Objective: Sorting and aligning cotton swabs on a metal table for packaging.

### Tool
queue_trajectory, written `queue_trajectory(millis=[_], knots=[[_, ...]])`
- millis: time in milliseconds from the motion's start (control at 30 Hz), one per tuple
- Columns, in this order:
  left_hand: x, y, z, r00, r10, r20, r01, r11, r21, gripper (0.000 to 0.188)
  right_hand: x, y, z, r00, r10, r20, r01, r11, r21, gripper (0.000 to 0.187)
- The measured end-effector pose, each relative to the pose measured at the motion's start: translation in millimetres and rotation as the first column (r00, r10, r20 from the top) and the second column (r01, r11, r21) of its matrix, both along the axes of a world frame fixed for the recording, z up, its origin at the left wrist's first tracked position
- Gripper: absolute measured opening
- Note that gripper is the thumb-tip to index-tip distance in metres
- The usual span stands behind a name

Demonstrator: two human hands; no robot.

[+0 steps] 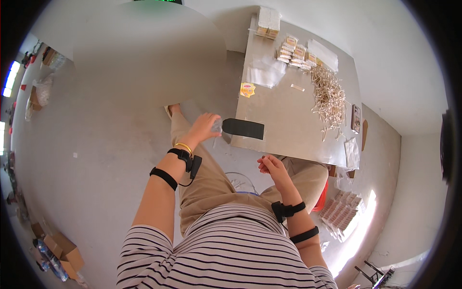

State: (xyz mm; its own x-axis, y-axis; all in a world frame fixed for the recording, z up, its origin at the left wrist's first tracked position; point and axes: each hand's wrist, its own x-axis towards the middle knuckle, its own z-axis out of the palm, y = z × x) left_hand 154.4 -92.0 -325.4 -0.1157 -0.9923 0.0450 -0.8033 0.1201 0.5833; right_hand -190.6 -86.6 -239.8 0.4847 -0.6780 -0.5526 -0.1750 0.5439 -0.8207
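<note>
My left hand (204,128) is closed around a small clear plastic bag (217,126), just off the table's near left edge. Beside it, a flat black strip with a rounded end (243,129) sticks out over that edge. My right hand (274,170) hovers in front of the table edge with its fingers curled in; whether anything is between them is hidden. On the grey table (279,115) lie a loose heap of cotton swabs (330,98) and a small row of swabs (297,87) apart from it. Yellow printed cards (247,89) rest near the left edge.
Clear plastic bags (265,73) and filled swab packs (297,53) lie farther back, near a tall stack of packs (268,23). A phone (355,119) is at the right edge. More packs (340,210) sit on the floor at right; an open cardboard box (65,253) stands at left.
</note>
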Motion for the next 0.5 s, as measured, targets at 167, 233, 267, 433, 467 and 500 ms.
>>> queue_trajectory(millis=[167, 233, 267, 433, 467, 500], knots=[[-0.4, -12.7, 5.7, 0.994, -0.064, -0.088, 0.064, 0.998, 0.000, 0.064, 3.7, -4.6, -5.9, 1.000, -0.027, -0.015, 0.027, 0.999, 0.026, 0.028], [-0.7, -14.5, 8.3, 0.991, -0.098, -0.090, 0.100, 0.995, 0.012, 0.065, 6.2, -6.5, -7.0, 1.000, -0.028, -0.015, 0.028, 0.999, 0.035, 0.029], [-1.2, -15.0, 9.9, 0.991, -0.098, -0.091, 0.100, 0.995, 0.017, 0.065, 7.8, -8.0, -7.0, 1.000, -0.014, -0.016, 0.015, 0.999, 0.035, 0.029], [-10.3, -20.8, 22.0, 0.983, -0.150, -0.102, 0.154, 0.988, 0.026, 0.066, 6.1, -9.9, -15.5, 1.000, -0.006, 0.003, 0.006, 0.999, 0.047, 0.029], [-12.7, -21.3, 24.1, 0.983, -0.152, -0.101, 0.156, 0.987, 0.031, 0.066, 5.3, -9.6, -17.6, 1.000, -0.007, 0.005, 0.006, 0.999, 0.050, 0.028], [-15.7, -21.4, 26.1, 0.986, -0.141, -0.090, 0.145, 0.989, 0.041, 0.067, 4.4, -9.0, -19.7, 1.000, -0.008, 0.006, 0.008, 0.999, 0.053, 0.028]])
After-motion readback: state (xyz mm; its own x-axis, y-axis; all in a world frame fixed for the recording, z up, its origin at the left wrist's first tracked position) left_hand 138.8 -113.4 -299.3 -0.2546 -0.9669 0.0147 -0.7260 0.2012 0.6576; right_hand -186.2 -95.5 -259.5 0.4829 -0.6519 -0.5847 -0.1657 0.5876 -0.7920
